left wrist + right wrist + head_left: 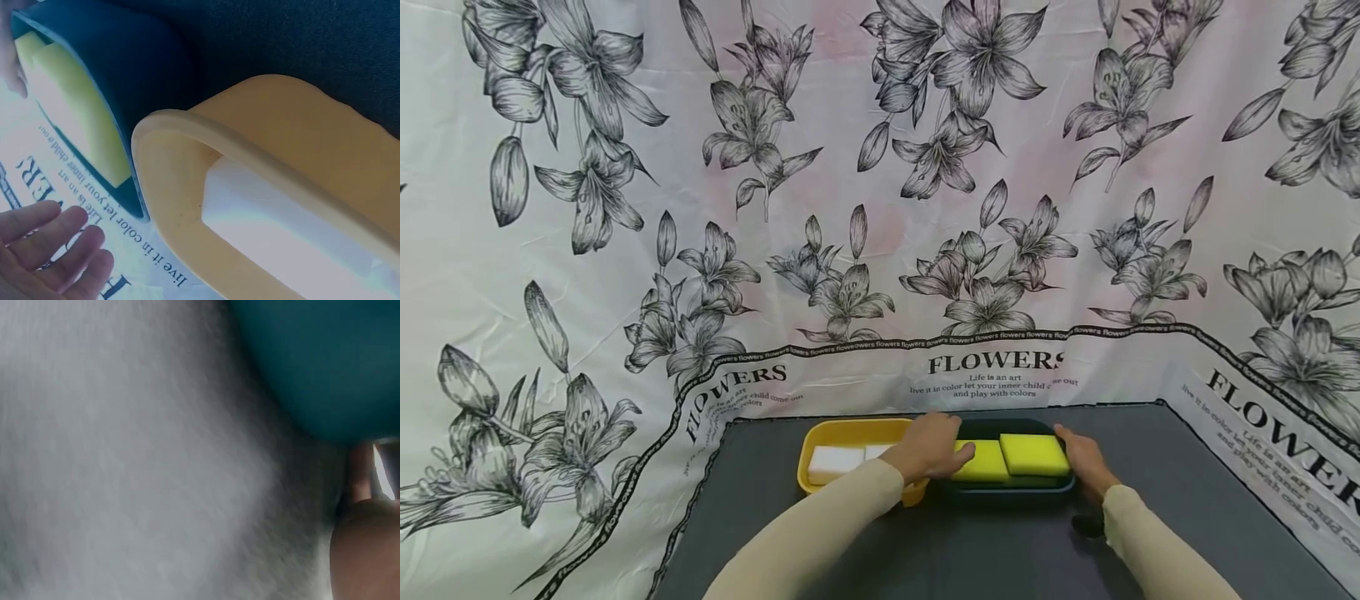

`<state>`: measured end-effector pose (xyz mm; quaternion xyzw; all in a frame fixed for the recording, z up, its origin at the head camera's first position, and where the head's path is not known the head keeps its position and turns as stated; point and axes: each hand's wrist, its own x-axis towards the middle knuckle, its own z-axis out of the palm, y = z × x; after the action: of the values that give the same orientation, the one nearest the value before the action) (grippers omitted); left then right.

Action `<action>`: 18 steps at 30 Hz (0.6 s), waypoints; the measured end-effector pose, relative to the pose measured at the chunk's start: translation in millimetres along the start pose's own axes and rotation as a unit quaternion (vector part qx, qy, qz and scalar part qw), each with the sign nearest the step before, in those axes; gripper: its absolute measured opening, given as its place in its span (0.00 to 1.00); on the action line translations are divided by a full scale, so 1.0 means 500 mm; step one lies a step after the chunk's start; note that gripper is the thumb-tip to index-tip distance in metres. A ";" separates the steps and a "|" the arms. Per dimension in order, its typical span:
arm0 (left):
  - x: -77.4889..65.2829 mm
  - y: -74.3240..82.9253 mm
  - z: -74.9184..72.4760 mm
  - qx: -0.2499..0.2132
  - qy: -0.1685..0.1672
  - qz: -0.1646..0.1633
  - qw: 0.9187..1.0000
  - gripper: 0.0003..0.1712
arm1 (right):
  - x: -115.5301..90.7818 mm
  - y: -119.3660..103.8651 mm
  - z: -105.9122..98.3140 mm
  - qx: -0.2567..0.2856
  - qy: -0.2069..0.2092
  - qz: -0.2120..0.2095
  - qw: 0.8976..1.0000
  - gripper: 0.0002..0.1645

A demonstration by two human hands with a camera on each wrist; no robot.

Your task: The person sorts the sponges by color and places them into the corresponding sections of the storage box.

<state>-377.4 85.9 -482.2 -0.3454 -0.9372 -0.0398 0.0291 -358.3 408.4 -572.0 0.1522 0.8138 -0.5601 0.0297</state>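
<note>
A yellow plastic bin [857, 429] holds white sponge-like blocks [837, 462]. Beside it on the right, a dark green bin [1000, 493] contains yellow sponge-like blocks [1033, 455]. My left hand [931, 446] is over the place where the two bins meet. In the left wrist view the fingers of that left hand [56, 250] are loosely extended, apart from both bins, with nothing in them. At the green bin's right end, my right hand [1086, 462] touches the outer wall with its fingers extended along it. The right wrist view shows only part of that hand, below the bin's curved wall.
Both bins stand near the back of a dark grey table [985, 550]. Behind them hangs a white cloth [850, 383] with black flower prints, which also runs along the left and right sides. A small dark object [1087, 525] shows beneath the right wrist.
</note>
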 end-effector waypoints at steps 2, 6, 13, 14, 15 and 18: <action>-0.007 -0.008 -0.003 -0.011 0.011 -0.009 1.000 0.33 | -0.003 -0.009 -0.009 -0.006 0.001 -0.011 1.000 0.58; -0.024 -0.032 -0.016 -0.049 0.038 -0.021 0.998 0.32 | -0.013 -0.023 -0.025 -0.051 0.013 -0.064 0.997 0.47; -0.059 -0.110 -0.045 -0.107 0.095 -0.048 0.989 0.37 | -0.038 -0.048 -0.051 -0.298 0.053 -0.252 0.919 0.33; -0.065 -0.121 -0.051 -0.109 0.104 -0.053 0.987 0.36 | -0.040 -0.053 -0.057 -0.332 0.064 -0.280 0.898 0.31; -0.071 -0.132 -0.056 -0.111 0.112 -0.058 0.986 0.35 | -0.042 -0.060 -0.063 -0.360 0.074 -0.302 0.880 0.29; -0.091 -0.173 -0.065 -0.104 0.144 -0.066 0.982 0.33 | -0.044 -0.077 -0.084 -0.416 0.104 -0.344 0.835 0.27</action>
<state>-398.0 -12.1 -458.5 -0.2744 -0.9348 -0.1879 0.1246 -343.0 429.7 -517.1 -0.1071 0.9681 -0.1236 -0.1896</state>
